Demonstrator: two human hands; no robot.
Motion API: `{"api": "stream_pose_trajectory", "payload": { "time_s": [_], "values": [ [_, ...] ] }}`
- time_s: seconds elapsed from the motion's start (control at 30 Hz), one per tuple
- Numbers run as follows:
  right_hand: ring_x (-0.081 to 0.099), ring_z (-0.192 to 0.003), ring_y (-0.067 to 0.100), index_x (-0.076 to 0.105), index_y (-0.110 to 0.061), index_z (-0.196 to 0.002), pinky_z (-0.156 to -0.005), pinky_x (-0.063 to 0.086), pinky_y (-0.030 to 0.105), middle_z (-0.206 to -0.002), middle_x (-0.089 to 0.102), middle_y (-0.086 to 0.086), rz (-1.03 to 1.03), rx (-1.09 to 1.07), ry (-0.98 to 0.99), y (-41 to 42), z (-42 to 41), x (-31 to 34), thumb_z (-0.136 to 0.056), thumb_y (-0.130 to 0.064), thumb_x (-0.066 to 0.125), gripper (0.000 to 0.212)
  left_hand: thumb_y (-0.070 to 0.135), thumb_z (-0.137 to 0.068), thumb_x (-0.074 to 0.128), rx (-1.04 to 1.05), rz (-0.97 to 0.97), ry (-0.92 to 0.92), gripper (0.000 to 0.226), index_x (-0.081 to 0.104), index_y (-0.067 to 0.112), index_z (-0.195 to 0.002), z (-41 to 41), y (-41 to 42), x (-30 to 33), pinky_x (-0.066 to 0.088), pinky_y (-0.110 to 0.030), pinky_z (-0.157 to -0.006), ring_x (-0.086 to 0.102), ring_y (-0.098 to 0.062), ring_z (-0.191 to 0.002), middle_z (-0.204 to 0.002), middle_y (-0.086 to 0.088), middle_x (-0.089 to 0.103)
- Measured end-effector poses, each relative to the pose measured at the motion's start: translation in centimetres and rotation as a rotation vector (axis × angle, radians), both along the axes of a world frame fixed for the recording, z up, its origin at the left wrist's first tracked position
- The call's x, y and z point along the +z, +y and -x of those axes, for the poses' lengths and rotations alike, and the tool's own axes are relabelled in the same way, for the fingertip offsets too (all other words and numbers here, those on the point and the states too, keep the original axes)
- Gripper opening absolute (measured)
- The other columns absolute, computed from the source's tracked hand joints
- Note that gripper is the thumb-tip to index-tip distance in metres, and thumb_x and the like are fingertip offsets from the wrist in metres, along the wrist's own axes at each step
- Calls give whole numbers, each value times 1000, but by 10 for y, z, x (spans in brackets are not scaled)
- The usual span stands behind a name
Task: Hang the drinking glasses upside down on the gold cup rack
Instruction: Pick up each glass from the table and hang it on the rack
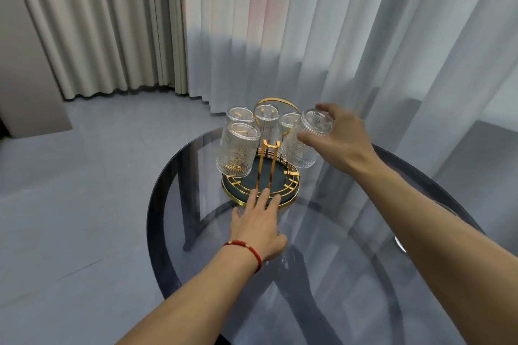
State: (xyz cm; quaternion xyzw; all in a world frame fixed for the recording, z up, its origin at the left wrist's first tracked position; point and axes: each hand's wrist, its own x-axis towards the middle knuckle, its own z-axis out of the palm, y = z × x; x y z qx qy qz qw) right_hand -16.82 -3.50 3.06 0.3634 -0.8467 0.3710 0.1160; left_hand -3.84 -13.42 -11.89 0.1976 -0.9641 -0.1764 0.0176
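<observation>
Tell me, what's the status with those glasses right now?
Right hand gripping an upturned glass at the gold rack. Left hand flat on the table, fingertips at the rack's base. Four glasses hung already. Nothing in the way.

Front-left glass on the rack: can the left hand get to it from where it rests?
Probably yes. The left hand lies flat at the gold cup rack base, empty, and nothing stands between it and the front-left glass just above.

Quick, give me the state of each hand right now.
Left hand: open, fingers flat, tips at the gold cup rack's base rim.
Right hand: closed on an upside-down drinking glass at the rack.
</observation>
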Motion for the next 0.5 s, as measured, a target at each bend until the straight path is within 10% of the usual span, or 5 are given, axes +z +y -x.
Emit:
{"api": "stream_pose_trajectory", "payload": {
  "time_s": [0.5],
  "values": [
    [54, -126, 29, 45, -12, -141, -104, 49, 43, -140, 57, 11, -107, -71, 4, -19, 1, -45, -78, -43, 84, 80, 32, -91, 63, -1, -14, -33, 85, 10, 24, -157, 1, 2, 7, 16, -63, -117, -8, -26, -152, -168, -2, -1]
  ]
}}
